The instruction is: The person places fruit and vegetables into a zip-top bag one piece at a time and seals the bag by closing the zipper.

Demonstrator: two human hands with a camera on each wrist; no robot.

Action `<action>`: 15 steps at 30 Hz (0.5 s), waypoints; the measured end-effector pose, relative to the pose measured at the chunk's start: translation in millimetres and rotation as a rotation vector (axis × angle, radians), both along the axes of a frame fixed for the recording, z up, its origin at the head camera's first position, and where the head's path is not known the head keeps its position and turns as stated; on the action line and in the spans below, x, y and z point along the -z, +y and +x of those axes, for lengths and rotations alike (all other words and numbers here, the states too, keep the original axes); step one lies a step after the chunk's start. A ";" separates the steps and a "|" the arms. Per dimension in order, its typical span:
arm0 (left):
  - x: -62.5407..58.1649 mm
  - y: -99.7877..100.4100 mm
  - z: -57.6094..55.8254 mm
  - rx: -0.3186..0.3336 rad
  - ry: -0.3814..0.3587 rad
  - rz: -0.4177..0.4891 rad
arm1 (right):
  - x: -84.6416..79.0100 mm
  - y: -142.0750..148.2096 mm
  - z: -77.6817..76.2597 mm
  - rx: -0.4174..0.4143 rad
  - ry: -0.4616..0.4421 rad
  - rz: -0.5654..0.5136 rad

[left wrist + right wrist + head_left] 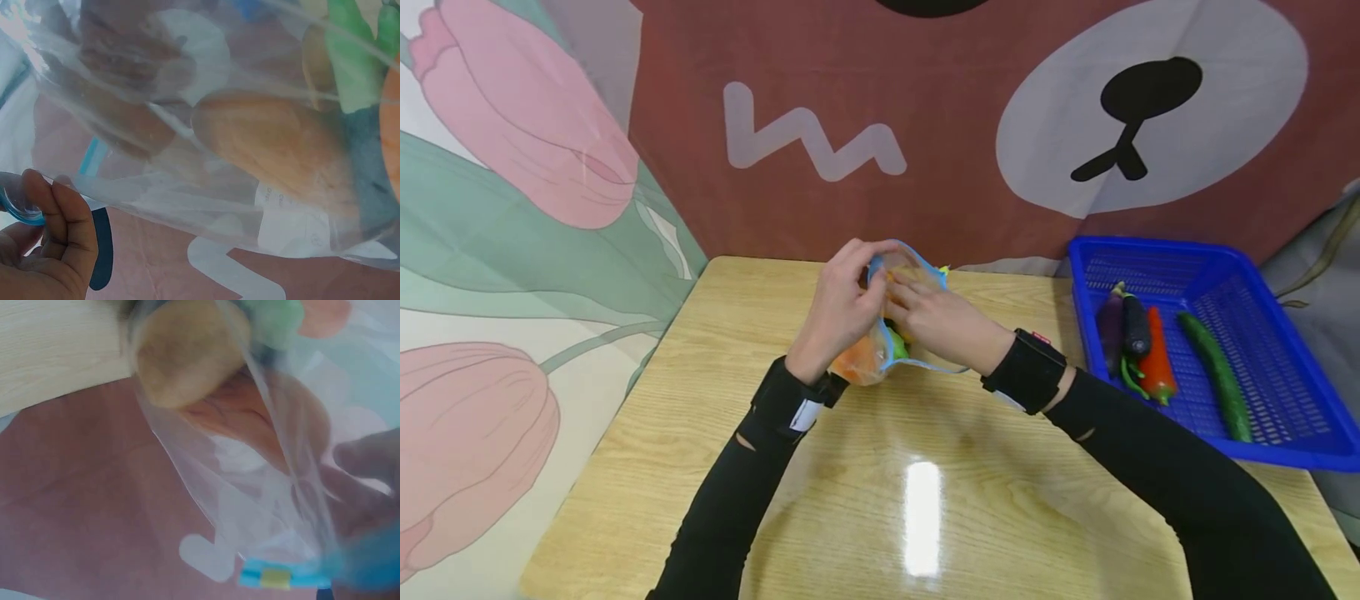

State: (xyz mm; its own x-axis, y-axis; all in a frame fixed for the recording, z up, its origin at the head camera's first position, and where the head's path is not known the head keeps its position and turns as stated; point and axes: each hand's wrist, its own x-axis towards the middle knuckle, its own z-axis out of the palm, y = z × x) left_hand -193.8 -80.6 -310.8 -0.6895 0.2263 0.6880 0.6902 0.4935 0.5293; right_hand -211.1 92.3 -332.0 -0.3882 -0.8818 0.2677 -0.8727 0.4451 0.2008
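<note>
My left hand pinches the blue-edged rim of a clear zip bag, which stands on the table with its mouth towards me. In the left wrist view, thumb and fingers hold that blue edge. My right hand reaches through the mouth into the bag, fingers extended and partly hidden. Through the plastic show an orange rounded thing, a green thing and a tan potato-like thing. In the right wrist view the zip strip carries a yellow slider.
A blue plastic basket stands at the table's right, holding an eggplant, a dark long vegetable, a red-orange long vegetable and a cucumber. A printed cloth hangs behind the wooden table.
</note>
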 end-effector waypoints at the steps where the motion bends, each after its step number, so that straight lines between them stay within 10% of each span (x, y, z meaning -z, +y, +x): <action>1: 0.4 -0.8 -0.8 0.004 -0.003 0.004 | -3.0 1.5 2.0 -0.010 -0.008 -0.008; 10: 1.4 -4.6 -2.6 -0.002 -0.035 0.019 | -24.9 36.8 13.9 -0.142 0.038 -0.269; 15: 4.4 -5.4 -4.0 -0.014 -0.059 0.037 | -34.9 77.7 14.1 -0.079 0.061 -0.473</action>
